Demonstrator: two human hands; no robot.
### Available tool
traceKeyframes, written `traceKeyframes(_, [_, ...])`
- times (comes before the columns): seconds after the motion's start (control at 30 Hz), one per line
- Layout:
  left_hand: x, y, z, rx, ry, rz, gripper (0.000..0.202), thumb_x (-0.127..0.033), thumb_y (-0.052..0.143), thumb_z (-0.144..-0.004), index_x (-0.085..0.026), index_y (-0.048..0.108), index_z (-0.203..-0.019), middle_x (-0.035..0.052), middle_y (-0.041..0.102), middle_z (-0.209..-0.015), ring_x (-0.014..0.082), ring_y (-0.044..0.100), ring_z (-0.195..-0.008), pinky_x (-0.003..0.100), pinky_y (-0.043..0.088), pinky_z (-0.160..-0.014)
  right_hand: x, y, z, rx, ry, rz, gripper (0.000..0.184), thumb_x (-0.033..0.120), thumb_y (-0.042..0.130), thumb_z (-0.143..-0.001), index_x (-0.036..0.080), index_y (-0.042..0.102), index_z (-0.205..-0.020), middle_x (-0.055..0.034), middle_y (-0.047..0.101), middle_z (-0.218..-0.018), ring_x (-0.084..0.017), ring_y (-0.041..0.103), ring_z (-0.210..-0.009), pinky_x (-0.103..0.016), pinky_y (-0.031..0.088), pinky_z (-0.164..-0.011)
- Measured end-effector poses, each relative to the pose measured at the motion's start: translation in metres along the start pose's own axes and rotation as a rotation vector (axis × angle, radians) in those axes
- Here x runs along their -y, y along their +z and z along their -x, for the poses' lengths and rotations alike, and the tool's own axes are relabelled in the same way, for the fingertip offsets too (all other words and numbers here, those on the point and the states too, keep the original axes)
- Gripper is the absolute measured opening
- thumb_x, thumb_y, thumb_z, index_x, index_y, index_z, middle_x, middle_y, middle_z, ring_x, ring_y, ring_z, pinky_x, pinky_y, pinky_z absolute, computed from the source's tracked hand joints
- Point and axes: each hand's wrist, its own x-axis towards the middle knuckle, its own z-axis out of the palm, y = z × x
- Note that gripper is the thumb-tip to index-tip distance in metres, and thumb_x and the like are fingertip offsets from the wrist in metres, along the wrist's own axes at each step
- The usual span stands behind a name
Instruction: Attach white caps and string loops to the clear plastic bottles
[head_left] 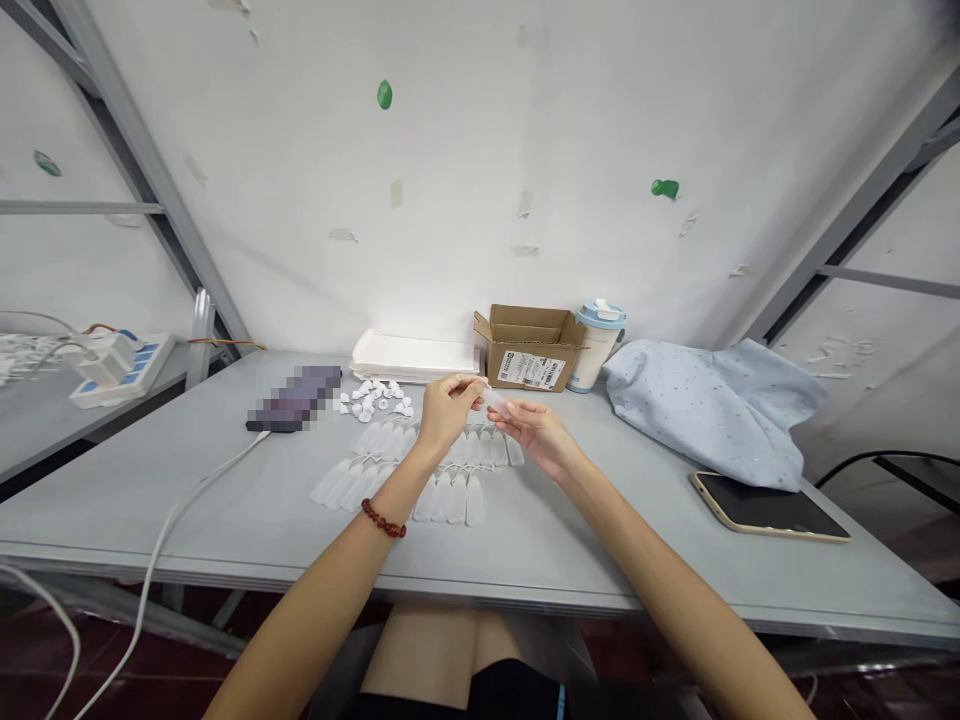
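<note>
My left hand (pixel 450 405), with a red bead bracelet (pixel 383 519) on its wrist, is closed in a pinch at the upper end of a small translucent white tube (pixel 496 402). My right hand (pixel 541 432) grips the lower part of that tube between thumb and fingers. Whether a separate small part sits between the left fingertips is hidden. Below the hands, similar translucent tubes (pixel 450 497) lie in two rows on the grey table (pixel 570 560), with thin white loops at their tops. Left of my left hand is a loose pile of small white caps (pixel 367 402).
Behind the hands stand a stack of white sheets (pixel 412 355), an open cardboard box (pixel 531 350) and a lidded cup (pixel 596 345). A pale blue cloth (pixel 705 400) and a phone (pixel 769 505) lie right. At left are a cabled dark device (pixel 296 400) and a power strip (pixel 127 370).
</note>
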Motion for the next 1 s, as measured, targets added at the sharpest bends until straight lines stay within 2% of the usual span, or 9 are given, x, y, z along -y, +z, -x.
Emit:
traceKeyframes(0.07, [0.000, 0.000, 0.001, 0.012, 0.083, -0.087, 0.021, -0.033, 0.062, -0.073, -0.013, 0.069, -0.078, 0.0041, 0.068, -0.074, 0.0121, 0.059, -0.059, 0.025, 0.049, -0.059, 0.001, 0.000, 0.000, -0.027, -0.007, -0.024, 0.014, 0.026, 0.073, -0.070, 0.015, 0.072, -0.077, -0.0062, 0.072, -0.080, -0.015, 0.066, -0.081, -0.029, 0.048, -0.089])
traceKeyframes(0.17, [-0.001, 0.001, 0.004, 0.030, 0.214, -0.199, 0.022, -0.033, 0.060, -0.076, -0.015, 0.070, -0.083, 0.0076, 0.070, -0.091, 0.0160, 0.064, -0.076, 0.024, 0.051, -0.064, 0.003, 0.000, -0.001, -0.043, -0.019, -0.058, 0.013, 0.026, 0.073, -0.069, 0.015, 0.071, -0.076, -0.0059, 0.072, -0.081, -0.015, 0.066, -0.084, -0.029, 0.047, -0.091])
traceKeyframes(0.27, [-0.002, 0.001, 0.006, 0.029, 0.266, -0.271, 0.020, -0.031, 0.061, -0.076, -0.016, 0.070, -0.086, 0.0080, 0.069, -0.097, 0.0180, 0.064, -0.087, 0.024, 0.051, -0.069, 0.003, 0.000, -0.001, -0.048, -0.019, -0.070, 0.012, 0.025, 0.074, -0.069, 0.015, 0.071, -0.074, -0.0053, 0.072, -0.080, -0.016, 0.067, -0.085, -0.030, 0.047, -0.093])
traceKeyframes(0.33, [-0.003, 0.001, 0.006, 0.032, 0.228, -0.254, 0.020, -0.031, 0.062, -0.075, -0.015, 0.071, -0.085, 0.0081, 0.070, -0.095, 0.0179, 0.064, -0.085, 0.025, 0.051, -0.068, 0.003, 0.000, -0.001, -0.046, -0.014, -0.066, 0.011, 0.025, 0.073, -0.069, 0.015, 0.070, -0.074, -0.0055, 0.072, -0.080, -0.016, 0.067, -0.086, -0.030, 0.047, -0.093])
traceKeyframes(0.53, [-0.008, -0.001, 0.003, 0.074, 0.003, -0.109, 0.024, -0.033, 0.067, -0.070, -0.013, 0.071, -0.082, 0.0063, 0.071, -0.083, 0.0151, 0.062, -0.068, 0.027, 0.051, -0.063, 0.004, 0.002, 0.001, -0.041, -0.019, -0.065, 0.010, 0.023, 0.071, -0.071, 0.015, 0.071, -0.076, -0.0062, 0.072, -0.082, -0.016, 0.067, -0.086, -0.029, 0.047, -0.092])
traceKeyframes(0.7, [-0.010, -0.003, 0.003, 0.122, -0.133, 0.063, 0.027, -0.034, 0.073, -0.064, -0.013, 0.072, -0.080, 0.0061, 0.070, -0.082, 0.0147, 0.061, -0.072, 0.028, 0.051, -0.068, 0.006, 0.002, 0.002, -0.058, -0.024, -0.054, 0.009, 0.023, 0.070, -0.072, 0.015, 0.070, -0.076, -0.0072, 0.072, -0.086, -0.017, 0.066, -0.089, -0.029, 0.046, -0.093])
traceKeyframes(0.87, [-0.013, -0.004, 0.004, 0.179, -0.156, 0.036, 0.030, -0.038, 0.074, -0.064, -0.014, 0.073, -0.081, 0.0064, 0.070, -0.084, 0.0165, 0.061, -0.078, 0.027, 0.049, -0.068, 0.006, 0.002, 0.003, -0.051, -0.037, -0.005, 0.016, 0.028, 0.071, -0.071, 0.015, 0.070, -0.079, -0.0071, 0.072, -0.083, -0.016, 0.066, -0.086, -0.030, 0.046, -0.090])
traceKeyframes(1.0, [-0.013, -0.007, 0.003, 0.231, -0.147, -0.041, 0.033, -0.041, 0.072, -0.065, -0.015, 0.073, -0.086, 0.0064, 0.070, -0.087, 0.0173, 0.061, -0.080, 0.026, 0.048, -0.065, 0.007, 0.002, 0.005, -0.010, -0.094, 0.106, 0.026, 0.035, 0.073, -0.068, 0.015, 0.070, -0.085, -0.0070, 0.071, -0.084, -0.017, 0.066, -0.080, -0.032, 0.048, -0.082])
